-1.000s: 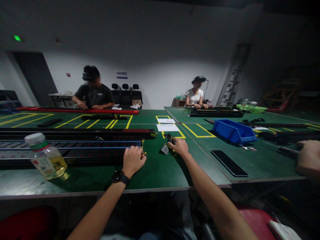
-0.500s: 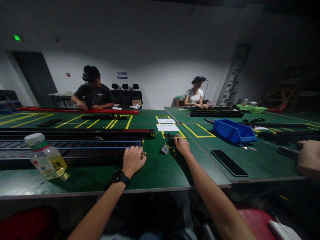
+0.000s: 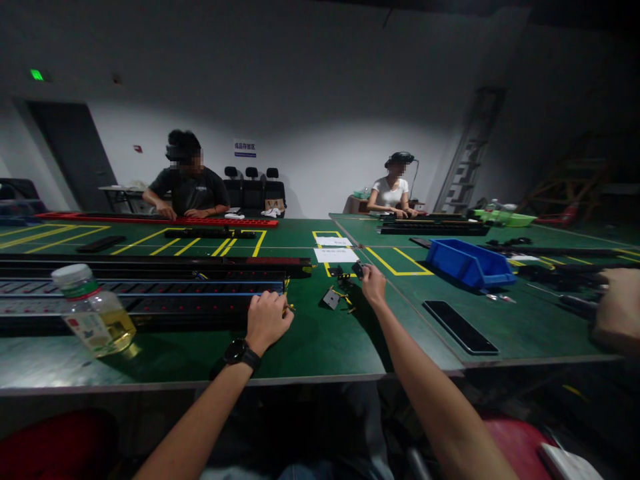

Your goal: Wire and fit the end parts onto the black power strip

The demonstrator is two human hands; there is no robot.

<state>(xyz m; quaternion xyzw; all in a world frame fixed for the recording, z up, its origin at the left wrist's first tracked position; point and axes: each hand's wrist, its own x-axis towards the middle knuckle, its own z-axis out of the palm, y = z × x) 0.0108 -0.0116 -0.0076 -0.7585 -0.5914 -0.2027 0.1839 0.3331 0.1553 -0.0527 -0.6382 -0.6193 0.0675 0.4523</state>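
My right hand (image 3: 373, 285) pinches a small black part (image 3: 358, 269) just above the green table. Left of it lie a small square grey plate (image 3: 331, 299) with yellow wires and some small black pieces (image 3: 343, 272). My left hand (image 3: 269, 319), wearing a black watch, is closed at the right end of a long black rail (image 3: 200, 310) with red dots. Yellow wire ends (image 3: 289, 307) stick out beside its fingers. What those fingers grip is hidden.
A drink bottle (image 3: 93, 313) stands on the left. To the right are a phone (image 3: 460, 327), a blue bin (image 3: 467, 262) and another person's hand (image 3: 620, 307) near a screwdriver-like tool (image 3: 575, 303). Paper labels (image 3: 336, 255) lie ahead. Two people sit across the table.
My right hand has moved slightly right, away from the small black pieces, with the black part now showing in its fingers. My left hand has stayed in place.
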